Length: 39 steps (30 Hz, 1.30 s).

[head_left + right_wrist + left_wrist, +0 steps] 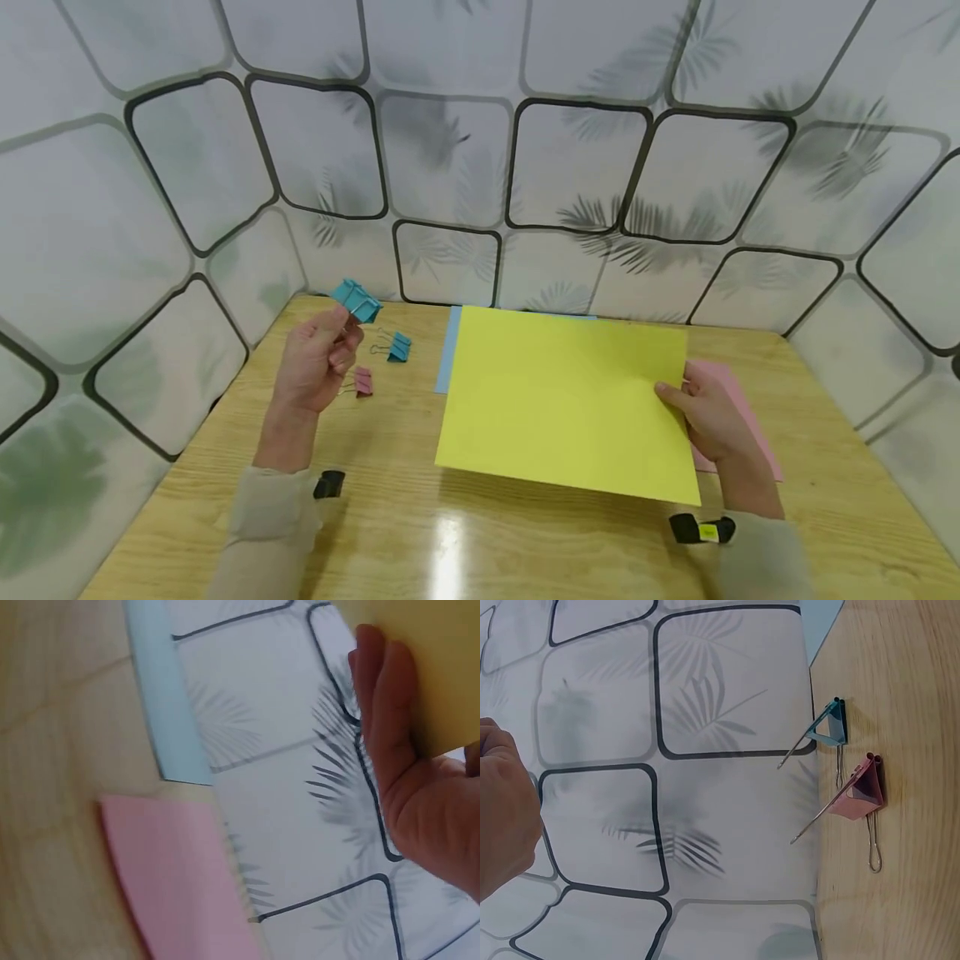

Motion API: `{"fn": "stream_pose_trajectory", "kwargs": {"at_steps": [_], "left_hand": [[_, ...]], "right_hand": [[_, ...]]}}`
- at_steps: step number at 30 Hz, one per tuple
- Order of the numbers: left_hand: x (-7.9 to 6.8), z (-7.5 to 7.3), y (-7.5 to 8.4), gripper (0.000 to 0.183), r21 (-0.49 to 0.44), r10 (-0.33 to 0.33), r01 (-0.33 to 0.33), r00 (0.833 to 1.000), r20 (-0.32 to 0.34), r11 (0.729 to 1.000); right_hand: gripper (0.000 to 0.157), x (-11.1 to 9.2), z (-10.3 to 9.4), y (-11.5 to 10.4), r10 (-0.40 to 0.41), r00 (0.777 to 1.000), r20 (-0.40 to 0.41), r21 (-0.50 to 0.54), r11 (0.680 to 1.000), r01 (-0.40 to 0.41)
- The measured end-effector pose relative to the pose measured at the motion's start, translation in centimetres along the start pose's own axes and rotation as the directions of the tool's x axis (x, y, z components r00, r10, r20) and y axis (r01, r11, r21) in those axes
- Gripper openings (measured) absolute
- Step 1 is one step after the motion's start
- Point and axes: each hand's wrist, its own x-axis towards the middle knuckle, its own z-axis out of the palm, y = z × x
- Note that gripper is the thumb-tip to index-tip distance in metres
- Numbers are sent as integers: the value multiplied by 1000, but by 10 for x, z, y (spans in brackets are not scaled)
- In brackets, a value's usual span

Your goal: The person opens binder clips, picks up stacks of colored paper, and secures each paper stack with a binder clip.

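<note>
Raised above the table's left side, my left hand (318, 358) pinches a blue binder clip (357, 301); in the left wrist view only part of that hand (506, 814) shows, and the held clip is out of sight. My right hand (712, 412) grips the right edge of a yellow sheet (562, 400), thumb on top and fingers behind, holding it tilted above the table. In the right wrist view those fingers (390, 705) lie along the back of the sheet (457, 675). Beyond the left hand, another blue binder clip (399, 347) and a pink binder clip (363, 382) stand on the table.
A light blue sheet (447, 354) lies on the table, mostly hidden behind the yellow one. To the right lies a pink sheet (738, 417), partly covered by the right hand. A patterned curtain or wall covering (450, 167) surrounds the wooden table (390, 533) at the back and sides.
</note>
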Motion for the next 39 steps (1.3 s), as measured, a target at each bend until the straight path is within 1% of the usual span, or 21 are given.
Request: {"fn": "stream_pose_trajectory", "kwargs": {"at_steps": [2, 4, 8, 11, 12, 14, 16, 18, 21, 25, 30, 35, 39], "left_hand": [[0, 0, -1, 33, -34, 0, 2, 999, 49, 999], [0, 0, -1, 34, -39, 3, 0, 997, 79, 999], [-5, 0, -3, 32, -27, 1, 2, 992, 128, 1000], [-9, 3, -7, 29, 8, -6, 4, 986, 168, 1000], [-10, 4, -9, 29, 27, -11, 6, 984, 176, 1000], [-12, 8, -11, 31, 79, -29, 14, 981, 190, 997], [-12, 13, -14, 32, 130, -49, 24, 980, 191, 991], [-11, 18, -16, 34, 187, -78, 43, 980, 185, 981], [-7, 22, -17, 33, 263, -143, 96, 976, 165, 960], [-4, 23, -20, 35, 384, -218, 146, 964, 151, 912], [-2, 22, -26, 36, 489, -249, 145, 956, 154, 860], [-4, 21, -28, 38, 538, -279, 158, 948, 151, 828], [-2, 23, -28, 42, 579, -292, 144, 941, 172, 803]], "right_hand": [[25, 0, 0, -8, -30, 999, -45, 58, 998, 33], [24, 0, 3, -17, -60, 993, -106, 88, 994, 69], [25, -4, 12, -33, -104, 962, -251, 165, 975, 148], [23, -11, 16, -38, -107, 931, -348, 226, 955, 194], [22, -14, 16, -38, -104, 920, -377, 229, 952, 201], [21, -19, 15, -38, -100, 905, -413, 236, 948, 212], [22, -21, 13, -38, -122, 894, -431, 217, 948, 234], [23, -21, 10, -39, -160, 890, -426, 193, 946, 262], [23, -17, 6, -41, -203, 891, -406, 171, 941, 292], [24, -11, 8, -45, -243, 895, -374, 141, 939, 314], [27, -5, 12, -45, -281, 896, -343, 137, 929, 344], [30, -1, 14, -40, -289, 909, -300, 158, 925, 346], [30, 1, 13, -38, -293, 910, -292, 129, 931, 341]]}}
